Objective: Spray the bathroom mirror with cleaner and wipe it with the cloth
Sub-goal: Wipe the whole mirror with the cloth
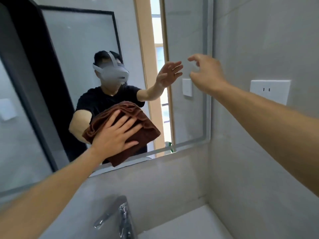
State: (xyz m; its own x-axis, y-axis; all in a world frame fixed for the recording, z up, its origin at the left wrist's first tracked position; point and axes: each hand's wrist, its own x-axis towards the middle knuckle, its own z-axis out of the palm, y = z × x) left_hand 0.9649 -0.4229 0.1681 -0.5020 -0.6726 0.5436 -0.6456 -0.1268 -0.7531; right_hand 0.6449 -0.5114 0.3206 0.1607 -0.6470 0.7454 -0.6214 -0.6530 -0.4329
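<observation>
A large wall mirror fills the upper left of the head view. My left hand lies flat with fingers spread on a folded brown cloth, pressing it against the lower part of the glass. My right hand is raised near the mirror's right edge, fingers apart and curled, holding nothing. A small green tip of what may be the spray bottle shows as a reflection at the mirror's bottom edge; the bottle itself is out of view.
A chrome faucet stands below the mirror over a white basin. A white wall socket sits on the grey tiled wall to the right. The mirror reflects a person, a dark-framed glass door and a wooden doorway.
</observation>
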